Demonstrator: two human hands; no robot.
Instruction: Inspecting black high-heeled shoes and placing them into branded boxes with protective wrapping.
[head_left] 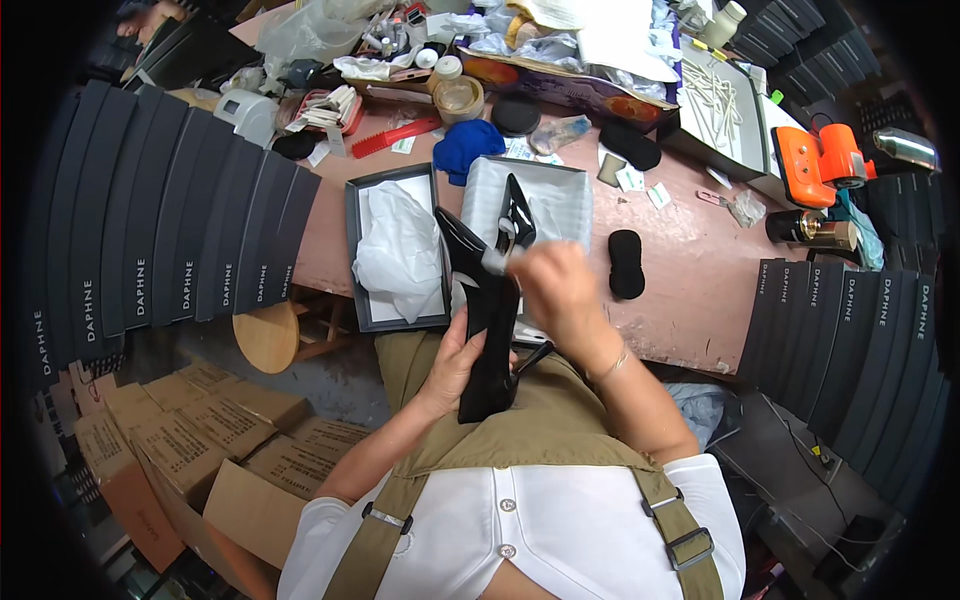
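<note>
Black shoe (487, 350) held close to the body, toe toward the surface (690, 310)

Stacked dark boxes wall off both sides: a left stack (150, 200) and a right stack (840, 330) stand well apart, with the hands between them. An open box (400, 325) holding white paper (395, 245) sits at the near edge, just beside a paper-lined box (570, 190) where a 2nd black shoe (519, 215) lies. Bare pink room opens to the right of that pair, around a black pad (627, 265). At the back, a red comb (395, 137), a blue cloth item (468, 150) and an orange tool (820, 165) narrow the space.

The left forearm rises from the lower left; the left hand (450, 370) grips the shoe's side, thumb along it, the other fingers mostly hidden. The shoe slants over olive overalls (560, 410), its thin heel jutting right. The right elbow is bent and the right hand (560, 295), slightly blurred, curls over the shoe, fingers pinched narrow on a small white wad (494, 261).
</note>
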